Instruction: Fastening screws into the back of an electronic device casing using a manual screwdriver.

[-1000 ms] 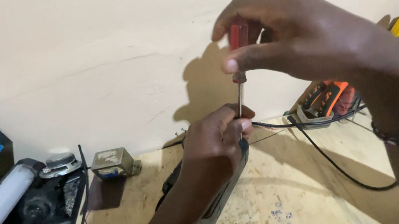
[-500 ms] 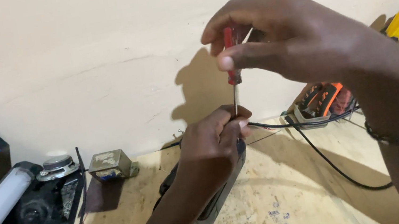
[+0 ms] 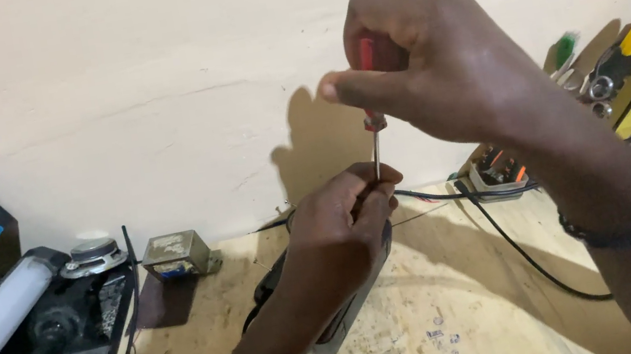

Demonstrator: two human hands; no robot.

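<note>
Head view. R hand (image 3: 442, 66) closes thumb and fingers round the red handle of a screwdriver (image 3: 374, 137), held upright; shaft drops straight down from the fingers to the L hand (image 3: 343, 236). L hand is clenched on a dark grey device (image 3: 340, 322) resting tilted on the wooden bench (image 3: 476, 321); screwdriver tip meets it at the L thumb and forefinger, contact pt hidden. Black cable (image 3: 515, 246) runs across bench w/ small metal transformer (image 3: 175, 256) well apart at left.
</note>
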